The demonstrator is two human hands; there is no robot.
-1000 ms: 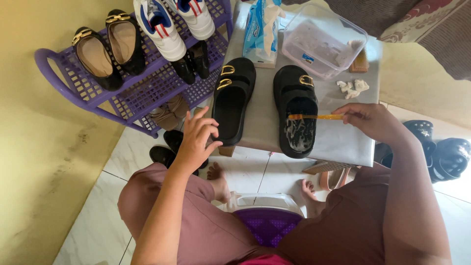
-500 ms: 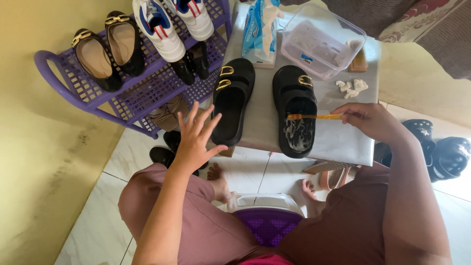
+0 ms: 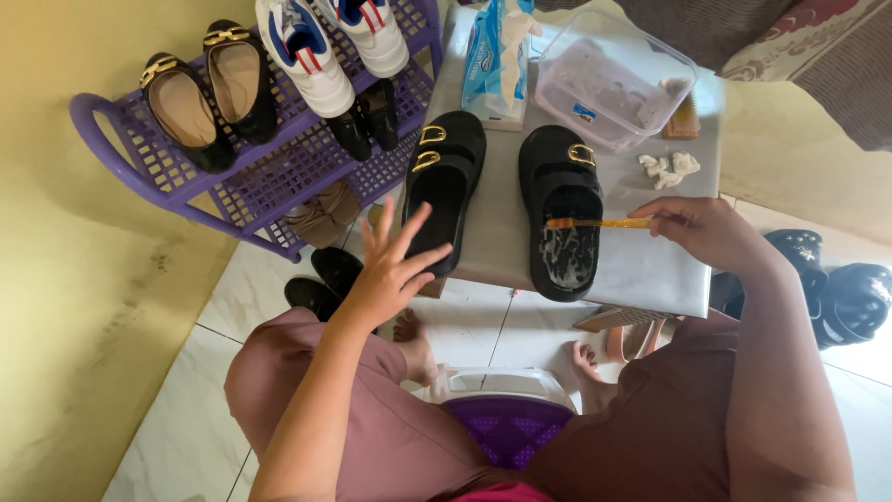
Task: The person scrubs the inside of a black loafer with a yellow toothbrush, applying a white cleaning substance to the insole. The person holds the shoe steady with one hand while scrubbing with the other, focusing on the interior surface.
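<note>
Pale floor tiles meet a yellow wall at nine o'clock. Against that wall, at ten o'clock, a purple rack carries black flat shoes and white sneakers, with tan sandals on its lower shelf. More dark shoes lie on the floor below it.

Reaching up from six o'clock, the left hand hovers with its fingers spread apart, holding nothing, its fingertips just over the heel of the left black slipper. That slipper lies on the grey tabletop at twelve o'clock, a gold buckle on its strap.

Beside it at one o'clock lies the right black slipper, its footbed wet with white foam. An orange toothbrush lies across that footbed, bristle end touching it. The right hand, at three o'clock, has its grip clamped on the handle end.

Behind the slippers sit a blue wipes pack, a clear plastic tub and a crumpled white tissue. Black shoes rest on the floor at three o'clock.
</note>
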